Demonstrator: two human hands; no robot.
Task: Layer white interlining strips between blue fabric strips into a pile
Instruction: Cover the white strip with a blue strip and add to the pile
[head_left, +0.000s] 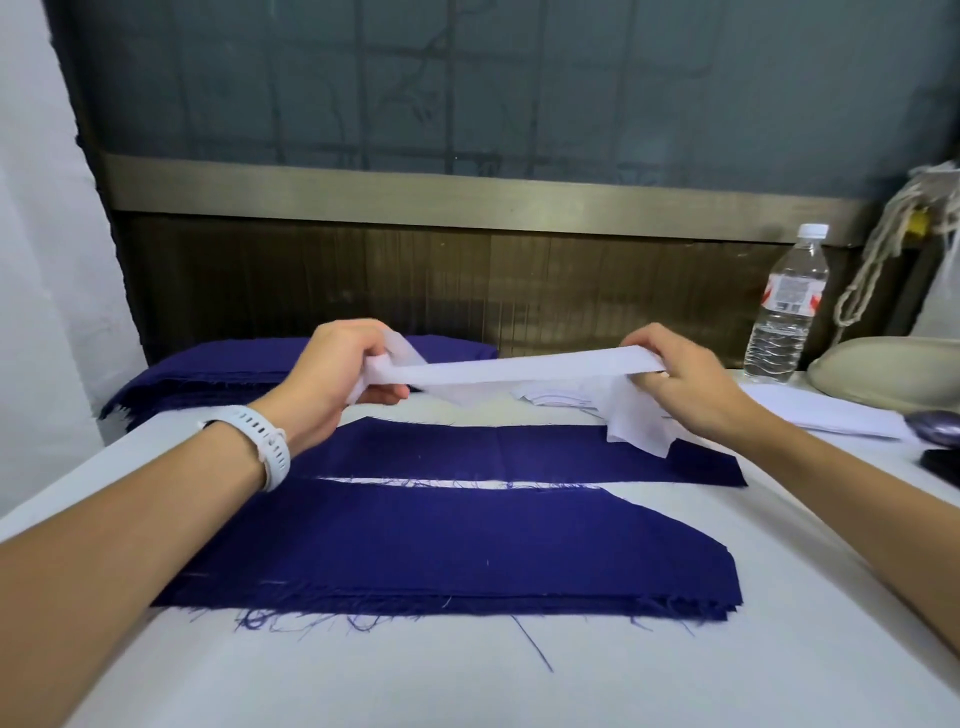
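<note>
The left hand, at about 10 o'clock from the middle of the view, has its fingers curled round one end of a long white interlining strip, with the thumb tucked under it. The right hand, at about 2 o'clock, pinches the other end between thumb and bent fingers, and a loose crumpled tail of the strip hangs below it. The strip is stretched nearly level between the two hands, raised above the white counter.

Directly below it lies a single long dark blue fabric strip, flat on the counter. The hanging tail reaches this strip's right part, though whether it touches cannot be told. Just beside it, toward 6 o'clock, sits a thick pile of frayed blue fabric strips. A stack of folded blue fabric lies at 9 o'clock behind the left hand. Flat white interlining pieces lie at 3 o'clock. A white watch band circles the left wrist. A clear plastic water bottle stands upright at 2 o'clock.
</note>
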